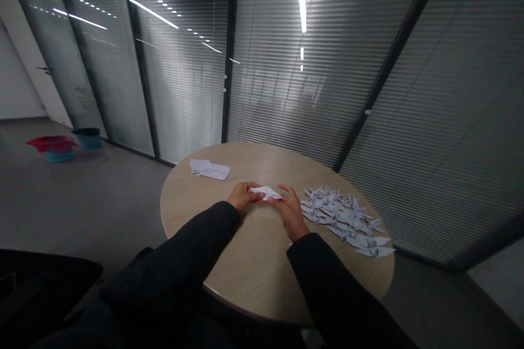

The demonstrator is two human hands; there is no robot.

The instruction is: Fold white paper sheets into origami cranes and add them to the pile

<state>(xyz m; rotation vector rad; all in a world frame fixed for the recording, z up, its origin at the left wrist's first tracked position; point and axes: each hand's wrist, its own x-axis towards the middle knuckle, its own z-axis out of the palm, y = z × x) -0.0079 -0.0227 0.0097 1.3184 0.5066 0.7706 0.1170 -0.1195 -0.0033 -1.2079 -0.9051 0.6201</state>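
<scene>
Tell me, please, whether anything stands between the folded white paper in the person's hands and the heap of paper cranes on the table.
Only the right hand does: it pinches the folded white paper on the side toward the paper cranes.

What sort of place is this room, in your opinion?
It is probably an office meeting room: it has glass partition walls with slatted blinds, a round wood-finish table and a plain grey floor.
</scene>
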